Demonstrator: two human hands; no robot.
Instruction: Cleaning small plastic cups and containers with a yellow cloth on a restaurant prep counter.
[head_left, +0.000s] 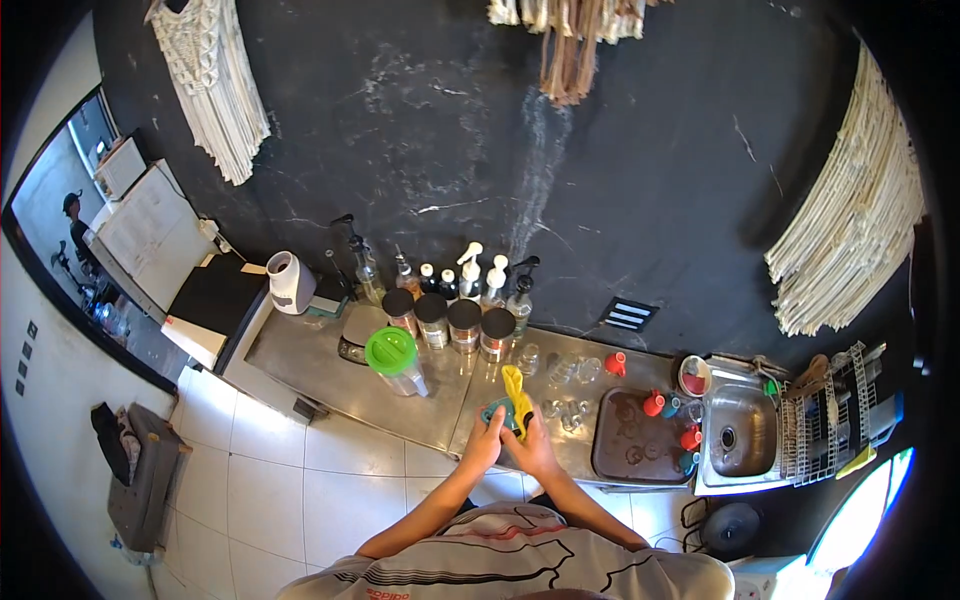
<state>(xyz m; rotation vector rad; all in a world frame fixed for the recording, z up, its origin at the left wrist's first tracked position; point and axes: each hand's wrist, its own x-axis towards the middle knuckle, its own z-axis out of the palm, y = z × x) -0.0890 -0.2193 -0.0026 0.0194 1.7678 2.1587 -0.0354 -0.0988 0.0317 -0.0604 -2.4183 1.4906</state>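
Note:
My left hand (484, 441) grips a small teal cup (495, 410) above the steel counter's front part. In my right hand (535, 444) is a yellow cloth (514, 382), bunched against the cup's side, with one end sticking up. Both hands are close together, and the fingers hide part of the cup. Right of them, small clear glasses (574, 412) lie on the counter. Farther right, a brown tray (634, 442) carries red cups (654, 403) and teal cups (670, 407) along its right side.
Left stand a green-lidded pitcher (394, 356), several black-lidded jars (465, 322), pump bottles (470, 274) and a scale (365, 330). A red cup (616, 364) stands behind the tray. At right are a sink (742, 442) and wire dish rack (825, 420). A person (79, 225) appears beyond the doorway.

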